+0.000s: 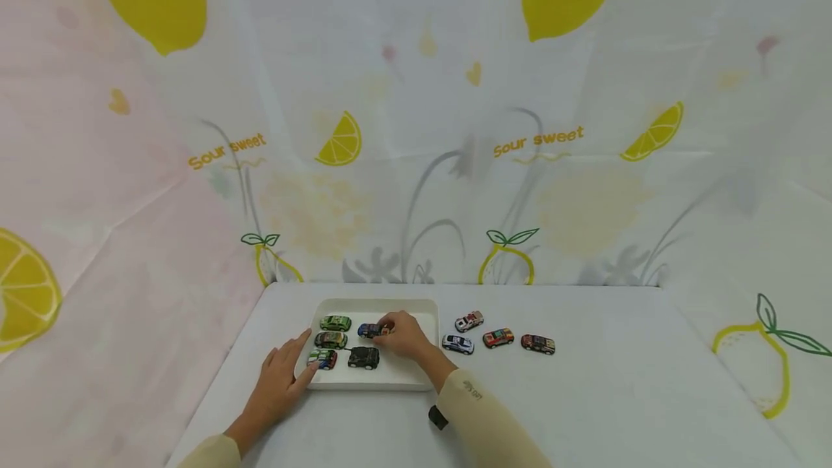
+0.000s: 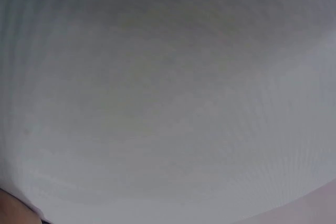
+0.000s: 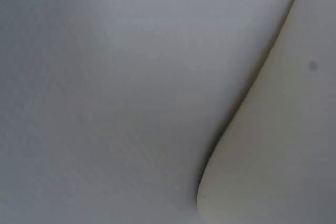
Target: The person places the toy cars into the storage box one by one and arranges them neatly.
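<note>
A person's right hand pinches a small dark-blue toy car by its right end, fingers curled about it, inside a white tray on a white tabletop. Whether its wheels touch the tray floor cannot be told. The left hand lies with fingers extended at the tray's left edge, thumb close to a green-and-white car. The blue car is behind a black toy vehicle; four more cars stand on the tabletop, right of the tray. Probably light, stiff and hard to break, the blue car looks apt to roll if nudged and a little slick; its two long sides, held low, seem the surest grip.
</note>
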`<state>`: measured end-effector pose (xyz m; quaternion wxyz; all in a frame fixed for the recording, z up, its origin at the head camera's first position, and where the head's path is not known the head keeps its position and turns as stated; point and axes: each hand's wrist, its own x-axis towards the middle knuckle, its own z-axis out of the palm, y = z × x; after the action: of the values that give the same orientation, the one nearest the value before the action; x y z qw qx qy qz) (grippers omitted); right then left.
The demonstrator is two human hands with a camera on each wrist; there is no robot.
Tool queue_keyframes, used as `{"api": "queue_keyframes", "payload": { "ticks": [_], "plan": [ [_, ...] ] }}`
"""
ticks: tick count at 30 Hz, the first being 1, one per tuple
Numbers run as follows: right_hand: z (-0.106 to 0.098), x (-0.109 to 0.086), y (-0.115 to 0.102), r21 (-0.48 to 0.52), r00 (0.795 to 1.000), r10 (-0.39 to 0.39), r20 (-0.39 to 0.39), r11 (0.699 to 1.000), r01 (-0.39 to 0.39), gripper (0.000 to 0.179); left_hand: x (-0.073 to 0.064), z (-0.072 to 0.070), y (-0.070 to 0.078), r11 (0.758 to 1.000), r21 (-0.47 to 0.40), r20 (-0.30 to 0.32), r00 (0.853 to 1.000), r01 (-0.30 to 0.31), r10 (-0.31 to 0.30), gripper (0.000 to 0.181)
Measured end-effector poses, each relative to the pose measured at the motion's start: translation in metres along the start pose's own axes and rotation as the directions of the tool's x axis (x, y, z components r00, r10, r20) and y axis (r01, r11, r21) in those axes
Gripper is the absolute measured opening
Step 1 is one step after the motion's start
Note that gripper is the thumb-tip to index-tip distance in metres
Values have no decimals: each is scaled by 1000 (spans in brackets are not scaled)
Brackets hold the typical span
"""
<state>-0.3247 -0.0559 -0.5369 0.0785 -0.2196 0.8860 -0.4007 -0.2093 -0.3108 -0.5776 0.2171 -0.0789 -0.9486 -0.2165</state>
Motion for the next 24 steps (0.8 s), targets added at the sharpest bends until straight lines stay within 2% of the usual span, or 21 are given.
{"api": "queue_keyframes", "payload": {
  "ticks": [10, 18, 24],
  "plan": [
    [5, 0, -4, -35, 1000, 0, -4, 999, 0, 23, 0, -1, 1, 1000, 12, 5, 1000, 12, -12, 62],
    [9, -3, -1, 79, 999, 35, 8, 996, -35, 20, -3, -2, -1, 999, 25, 21, 1000, 21, -21, 61],
    [12, 0, 2, 96, 998, 49, -30, 994, -46, 17, -1, -1, -3, 999, 21, 28, 999, 26, -26, 62]
  ]
}}
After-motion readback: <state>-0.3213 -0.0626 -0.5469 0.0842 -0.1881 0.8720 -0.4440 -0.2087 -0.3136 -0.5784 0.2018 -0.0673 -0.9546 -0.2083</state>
